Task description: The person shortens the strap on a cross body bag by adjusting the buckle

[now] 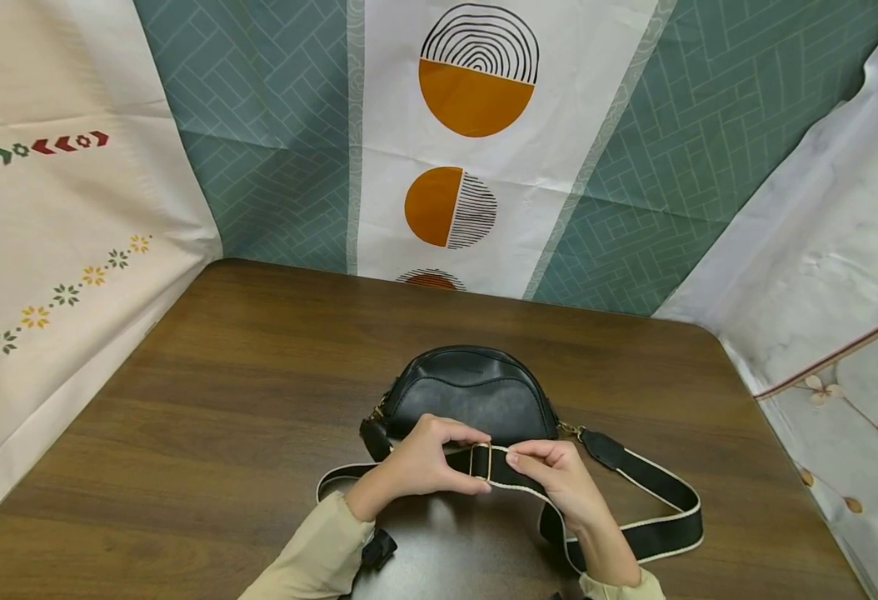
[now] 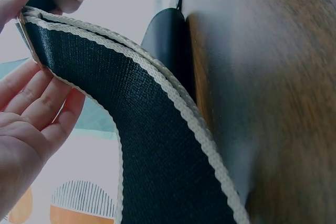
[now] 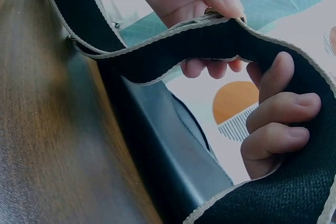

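Note:
A black half-moon bag (image 1: 472, 404) stands on the table, its wide black strap (image 1: 667, 537) with cream edging clipped on at both ends. Just in front of the bag, my left hand (image 1: 424, 461) pinches the strap's gold slider buckle (image 1: 490, 463) between thumb and fingers at its edges. My right hand (image 1: 565, 483) grips the strap right beside the buckle, thumb and index finger on the webbing. In the left wrist view the doubled strap (image 2: 152, 124) curves down from the buckle. The right wrist view shows the curled fingers (image 3: 278, 140) of my right hand against the strap.
The brown wooden table (image 1: 184, 442) lies under everything. Patterned cloths, such as the green and white one (image 1: 274, 150), hang behind it and at both sides. A loop of strap spreads to the right of my right hand. Small black gear (image 1: 379, 550) sits at my left wrist.

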`<state>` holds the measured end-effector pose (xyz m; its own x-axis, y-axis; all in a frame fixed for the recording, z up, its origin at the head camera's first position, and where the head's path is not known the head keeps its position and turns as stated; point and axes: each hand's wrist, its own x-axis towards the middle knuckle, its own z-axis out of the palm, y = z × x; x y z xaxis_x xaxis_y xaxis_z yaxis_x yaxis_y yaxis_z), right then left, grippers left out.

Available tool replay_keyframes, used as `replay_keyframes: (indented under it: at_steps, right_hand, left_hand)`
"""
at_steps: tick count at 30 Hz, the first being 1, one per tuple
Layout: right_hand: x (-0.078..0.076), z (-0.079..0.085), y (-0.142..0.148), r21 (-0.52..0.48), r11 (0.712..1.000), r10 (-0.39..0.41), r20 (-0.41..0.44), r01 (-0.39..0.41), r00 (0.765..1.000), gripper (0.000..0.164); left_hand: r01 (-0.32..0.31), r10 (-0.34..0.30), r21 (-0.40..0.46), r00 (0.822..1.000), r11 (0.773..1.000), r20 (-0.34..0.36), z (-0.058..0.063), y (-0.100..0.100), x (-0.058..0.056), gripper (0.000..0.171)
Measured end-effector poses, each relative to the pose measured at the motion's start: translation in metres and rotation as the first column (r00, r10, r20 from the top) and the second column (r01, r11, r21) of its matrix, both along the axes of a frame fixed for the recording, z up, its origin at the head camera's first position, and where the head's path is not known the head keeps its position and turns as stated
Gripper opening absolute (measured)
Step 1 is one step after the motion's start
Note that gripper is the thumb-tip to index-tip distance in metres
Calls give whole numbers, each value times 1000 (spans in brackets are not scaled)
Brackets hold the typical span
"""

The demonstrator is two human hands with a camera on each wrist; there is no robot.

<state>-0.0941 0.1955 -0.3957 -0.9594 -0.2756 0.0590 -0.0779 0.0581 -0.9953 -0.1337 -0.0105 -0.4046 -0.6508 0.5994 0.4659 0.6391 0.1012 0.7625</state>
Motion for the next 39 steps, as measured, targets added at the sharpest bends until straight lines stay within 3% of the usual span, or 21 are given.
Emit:
replay_keyframes:
  at_steps: [12,20,26,39]
  right_hand:
    - [-1,-2,-2,-15,1000,-13,38,14,999,22]
    - [0,-2,-3,-58,998,34,107,-28,994,25]
    - [1,-5,-8,-143,987,86,115,-69,990,10]
    - [0,-9,-10,-226,967,141,90,-117,986,19]
  left_hand:
    - [-22,21,-10,1000,1000,-12,1,2,1,41]
    - [-44,45,24,998,999,-45,0,3,2,42]
    - [-22,25,62,998,998,-49,1,8,2,41]
    - [20,-19,26,999,999,-32,2,5,3,39]
